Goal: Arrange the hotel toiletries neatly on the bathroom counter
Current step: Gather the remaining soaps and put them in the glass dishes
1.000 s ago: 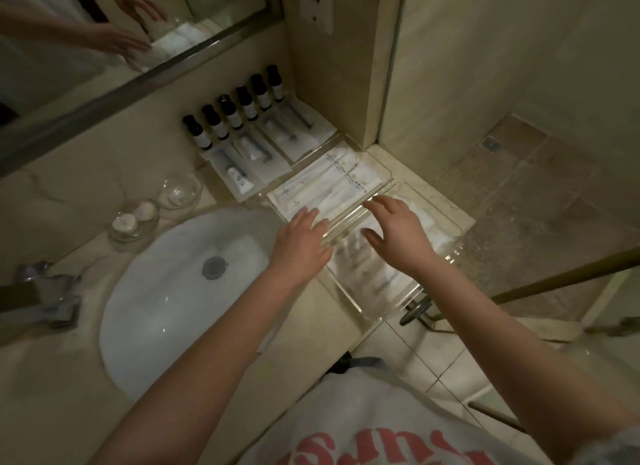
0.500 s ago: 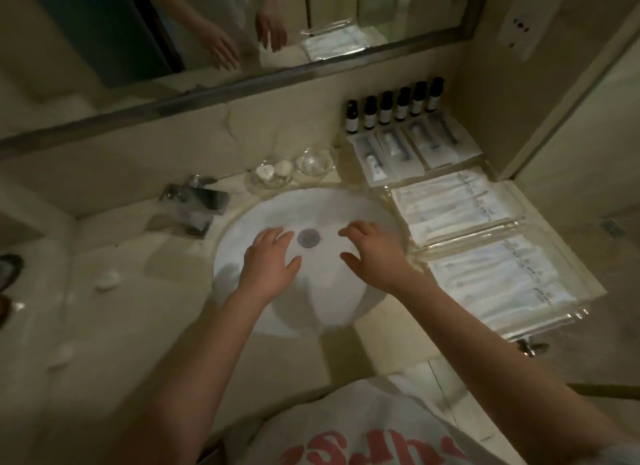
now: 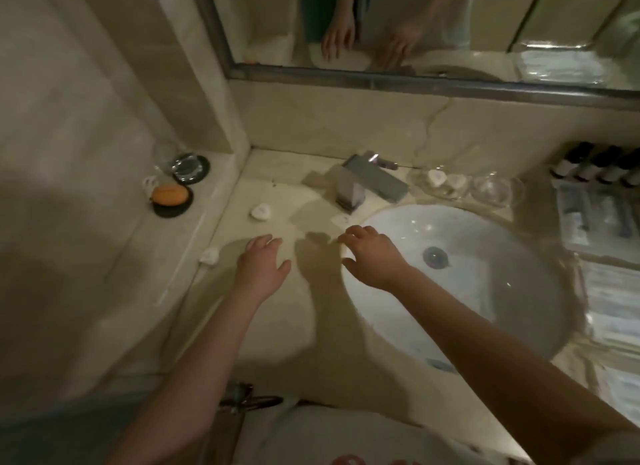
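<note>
Both hands hover empty, fingers loosely spread: left hand (image 3: 263, 262) over the counter (image 3: 277, 329) left of the sink (image 3: 502, 302), right hand (image 3: 372, 257) above its left rim. Small white packets (image 3: 260, 211) lie left of the sink; dark bottles (image 3: 597, 167) stand right of it.

A small white wrapped piece (image 3: 260, 212) is seen near the left edge of the counter (image 3: 277, 329), with a second white piece (image 3: 209, 256) right at that edge. Dark bottles (image 3: 588, 165) are lined upright along the back edge, far right.

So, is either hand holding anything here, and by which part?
Nothing is held. The left hand over the counter and the right hand at the sink edge are both empty, fingers loosely spread.
</note>
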Demonstrator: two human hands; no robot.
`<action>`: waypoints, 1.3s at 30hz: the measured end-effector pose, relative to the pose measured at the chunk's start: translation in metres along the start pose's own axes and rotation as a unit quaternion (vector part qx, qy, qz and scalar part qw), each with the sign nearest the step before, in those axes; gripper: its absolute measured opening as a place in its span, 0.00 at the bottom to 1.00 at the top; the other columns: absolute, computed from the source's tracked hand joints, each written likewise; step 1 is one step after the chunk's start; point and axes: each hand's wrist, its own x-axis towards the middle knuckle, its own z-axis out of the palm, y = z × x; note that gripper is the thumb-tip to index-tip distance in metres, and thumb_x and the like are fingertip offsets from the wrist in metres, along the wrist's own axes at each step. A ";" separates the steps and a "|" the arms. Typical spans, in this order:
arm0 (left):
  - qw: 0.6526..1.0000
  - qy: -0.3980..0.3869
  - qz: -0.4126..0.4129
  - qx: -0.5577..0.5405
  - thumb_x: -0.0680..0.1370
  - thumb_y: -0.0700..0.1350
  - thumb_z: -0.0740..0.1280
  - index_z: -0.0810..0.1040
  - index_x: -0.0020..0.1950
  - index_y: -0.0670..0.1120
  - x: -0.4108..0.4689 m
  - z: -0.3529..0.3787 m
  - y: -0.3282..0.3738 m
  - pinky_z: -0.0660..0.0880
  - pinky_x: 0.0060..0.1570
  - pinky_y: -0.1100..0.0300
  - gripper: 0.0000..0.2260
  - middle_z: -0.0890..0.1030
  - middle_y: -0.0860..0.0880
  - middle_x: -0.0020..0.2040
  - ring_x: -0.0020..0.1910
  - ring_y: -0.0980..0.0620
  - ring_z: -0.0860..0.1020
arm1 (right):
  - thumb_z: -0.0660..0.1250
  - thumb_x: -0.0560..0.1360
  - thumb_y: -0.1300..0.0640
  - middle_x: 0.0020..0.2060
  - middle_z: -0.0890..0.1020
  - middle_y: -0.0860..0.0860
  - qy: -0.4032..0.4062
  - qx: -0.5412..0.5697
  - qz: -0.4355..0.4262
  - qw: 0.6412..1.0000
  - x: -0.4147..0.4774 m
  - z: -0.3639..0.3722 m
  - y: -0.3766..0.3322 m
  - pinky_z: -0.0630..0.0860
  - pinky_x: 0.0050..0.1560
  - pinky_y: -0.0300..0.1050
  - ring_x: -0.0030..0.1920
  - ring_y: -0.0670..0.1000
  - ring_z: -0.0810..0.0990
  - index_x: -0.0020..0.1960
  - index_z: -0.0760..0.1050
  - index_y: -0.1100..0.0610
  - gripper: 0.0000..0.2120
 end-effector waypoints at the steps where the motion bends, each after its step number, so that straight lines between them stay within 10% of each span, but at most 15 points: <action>1: 1.000 0.001 -0.016 -0.001 0.77 0.51 0.63 0.64 0.72 0.45 0.002 -0.003 -0.013 0.61 0.71 0.52 0.25 0.63 0.45 0.74 0.73 0.45 0.61 | 0.61 0.76 0.53 0.67 0.70 0.54 -0.008 -0.004 -0.013 1.000 0.013 0.002 -0.009 0.71 0.61 0.52 0.65 0.57 0.69 0.69 0.66 0.54 0.22; 18: 0.990 0.023 -0.141 0.010 0.78 0.45 0.61 0.67 0.66 0.42 0.039 -0.014 -0.119 0.72 0.57 0.53 0.18 0.69 0.43 0.65 0.61 0.44 0.73 | 0.60 0.77 0.51 0.69 0.65 0.57 -0.094 -0.073 -0.072 0.990 0.199 0.032 -0.097 0.71 0.59 0.55 0.65 0.60 0.69 0.74 0.54 0.53 0.29; 29: 0.988 -0.024 -0.150 0.042 0.78 0.46 0.61 0.67 0.64 0.42 0.052 0.005 -0.119 0.73 0.56 0.52 0.16 0.68 0.42 0.64 0.59 0.43 0.73 | 0.50 0.80 0.57 0.57 0.69 0.59 -0.064 -0.004 -0.058 0.996 0.216 0.057 -0.101 0.71 0.48 0.52 0.54 0.60 0.73 0.63 0.67 0.62 0.15; 39: 0.991 0.035 -0.122 -0.036 0.75 0.45 0.66 0.71 0.61 0.42 0.055 -0.012 -0.086 0.71 0.56 0.53 0.16 0.70 0.44 0.60 0.56 0.43 0.73 | 0.67 0.72 0.59 0.56 0.72 0.58 0.027 0.139 -0.045 0.989 0.179 0.030 -0.077 0.76 0.50 0.49 0.48 0.58 0.77 0.62 0.71 0.62 0.20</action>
